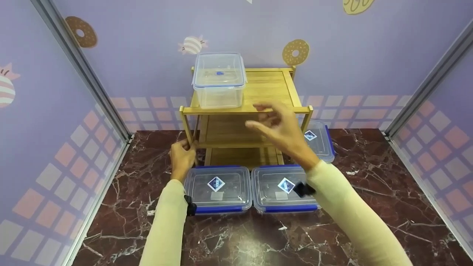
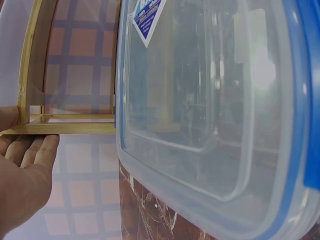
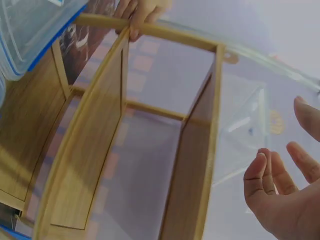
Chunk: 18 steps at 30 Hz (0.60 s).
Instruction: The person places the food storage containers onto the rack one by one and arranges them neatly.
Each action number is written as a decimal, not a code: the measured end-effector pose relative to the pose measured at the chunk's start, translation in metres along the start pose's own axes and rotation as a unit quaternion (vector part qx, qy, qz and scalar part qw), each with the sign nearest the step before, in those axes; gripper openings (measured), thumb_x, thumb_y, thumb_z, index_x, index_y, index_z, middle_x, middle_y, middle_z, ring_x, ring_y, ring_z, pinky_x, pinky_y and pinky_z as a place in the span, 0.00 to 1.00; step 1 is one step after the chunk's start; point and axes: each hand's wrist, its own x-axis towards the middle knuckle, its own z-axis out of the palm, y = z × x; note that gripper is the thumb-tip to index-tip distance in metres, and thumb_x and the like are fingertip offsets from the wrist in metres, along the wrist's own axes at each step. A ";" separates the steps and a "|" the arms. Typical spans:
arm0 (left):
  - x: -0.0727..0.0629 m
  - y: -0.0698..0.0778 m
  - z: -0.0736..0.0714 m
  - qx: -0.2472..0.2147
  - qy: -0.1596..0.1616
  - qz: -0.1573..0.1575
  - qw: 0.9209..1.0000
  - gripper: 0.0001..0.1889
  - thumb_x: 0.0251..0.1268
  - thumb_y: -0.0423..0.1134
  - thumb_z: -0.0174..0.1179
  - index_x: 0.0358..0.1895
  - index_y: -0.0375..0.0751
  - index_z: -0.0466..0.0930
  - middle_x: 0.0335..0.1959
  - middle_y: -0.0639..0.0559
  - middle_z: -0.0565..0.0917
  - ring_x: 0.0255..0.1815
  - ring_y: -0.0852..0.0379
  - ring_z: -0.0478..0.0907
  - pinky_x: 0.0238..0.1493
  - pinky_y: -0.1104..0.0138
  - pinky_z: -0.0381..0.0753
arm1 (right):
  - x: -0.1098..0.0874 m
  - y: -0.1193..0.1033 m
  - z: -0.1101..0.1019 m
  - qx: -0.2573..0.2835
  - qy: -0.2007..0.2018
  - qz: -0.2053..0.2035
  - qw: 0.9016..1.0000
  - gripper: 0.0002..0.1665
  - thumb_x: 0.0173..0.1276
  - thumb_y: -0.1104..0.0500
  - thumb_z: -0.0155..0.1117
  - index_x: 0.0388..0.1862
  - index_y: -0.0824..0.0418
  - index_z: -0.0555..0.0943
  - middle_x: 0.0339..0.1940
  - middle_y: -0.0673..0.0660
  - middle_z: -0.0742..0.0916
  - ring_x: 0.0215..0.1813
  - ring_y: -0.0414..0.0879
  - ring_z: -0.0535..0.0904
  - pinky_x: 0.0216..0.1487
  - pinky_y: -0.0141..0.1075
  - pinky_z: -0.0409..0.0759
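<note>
A three-tier wooden shelf rack [image 1: 271,87] stands against the wall. My left hand [image 1: 181,157] holds its front left post [image 2: 65,129] near the middle shelf, thumb on one side and fingers on the other. The right hand [image 1: 281,131] hovers in front of the rack's top edge, fingers loosely bent and apart from the thumb, nothing between them. A clear lidded plastic box [image 1: 220,94] sits at the left of the top shelf. In the right wrist view, the right hand [image 3: 287,200] is apart from the rack.
Two flatter clear boxes with blue clips, a left one [image 1: 236,192] and a right one [image 1: 264,197], stand side by side before the rack. Another such box [image 1: 320,144] is at its right. Patterned walls enclose the dark marbled floor [image 1: 221,240].
</note>
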 end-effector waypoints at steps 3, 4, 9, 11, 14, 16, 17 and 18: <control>0.000 0.000 0.000 0.001 -0.001 -0.001 1.000 0.12 0.70 0.39 0.64 0.49 0.36 0.88 0.43 0.41 0.90 0.46 0.46 0.86 0.54 0.54 0.80 | -0.019 -0.002 -0.012 0.001 -0.009 -0.016 1.000 0.26 0.59 0.62 0.79 0.55 0.67 0.82 0.47 0.59 0.87 0.40 0.52 0.84 0.41 0.35 0.83; 0.000 0.000 0.000 0.002 -0.002 -0.001 1.000 0.13 0.70 0.40 0.64 0.49 0.36 0.88 0.43 0.41 0.90 0.46 0.46 0.86 0.55 0.54 0.80 | -0.026 -0.001 -0.016 0.000 -0.009 -0.020 1.000 0.25 0.58 0.64 0.79 0.54 0.67 0.82 0.46 0.58 0.88 0.38 0.51 0.83 0.39 0.34 0.83; 0.000 0.000 0.000 0.009 -0.002 -0.002 1.000 0.12 0.70 0.41 0.64 0.49 0.37 0.88 0.42 0.42 0.90 0.46 0.47 0.85 0.56 0.53 0.79 | -0.058 0.007 -0.037 -0.008 -0.013 -0.020 1.000 0.24 0.56 0.68 0.78 0.53 0.68 0.83 0.44 0.56 0.88 0.36 0.45 0.83 0.36 0.31 0.82; 0.000 0.000 0.000 0.009 -0.001 -0.002 1.000 0.12 0.70 0.40 0.64 0.49 0.37 0.89 0.42 0.42 0.90 0.46 0.47 0.85 0.56 0.53 0.79 | -0.071 0.012 -0.044 -0.010 -0.015 -0.010 1.000 0.24 0.56 0.69 0.79 0.53 0.67 0.83 0.43 0.55 0.88 0.36 0.45 0.83 0.37 0.31 0.82; 0.000 0.000 0.000 0.005 -0.002 -0.001 1.000 0.12 0.70 0.40 0.64 0.49 0.36 0.88 0.43 0.41 0.90 0.46 0.46 0.86 0.55 0.53 0.79 | -0.088 0.021 -0.055 -0.014 -0.008 0.012 1.000 0.23 0.55 0.70 0.79 0.51 0.65 0.84 0.41 0.55 0.88 0.36 0.46 0.83 0.37 0.31 0.83; 0.000 0.000 0.000 0.006 -0.001 0.002 1.000 0.12 0.70 0.39 0.64 0.50 0.36 0.88 0.43 0.41 0.89 0.46 0.45 0.86 0.55 0.53 0.80 | -0.098 0.027 -0.063 -0.017 -0.001 0.028 0.999 0.22 0.54 0.71 0.79 0.49 0.65 0.85 0.40 0.55 0.88 0.35 0.46 0.83 0.36 0.31 0.83; 0.000 0.000 0.000 0.007 0.000 0.003 1.000 0.12 0.70 0.39 0.64 0.50 0.36 0.88 0.43 0.41 0.89 0.47 0.45 0.86 0.54 0.53 0.80 | -0.103 0.030 -0.066 -0.018 0.004 0.035 0.999 0.22 0.54 0.71 0.79 0.49 0.65 0.85 0.39 0.55 0.88 0.34 0.46 0.83 0.36 0.31 0.83; 0.000 -0.001 0.000 0.008 0.001 0.004 1.000 0.12 0.70 0.39 0.64 0.50 0.35 0.88 0.43 0.41 0.89 0.47 0.45 0.86 0.54 0.53 0.80 | -0.108 0.032 -0.070 -0.023 0.010 0.041 0.999 0.21 0.53 0.72 0.79 0.47 0.65 0.85 0.38 0.55 0.88 0.33 0.45 0.83 0.35 0.31 0.83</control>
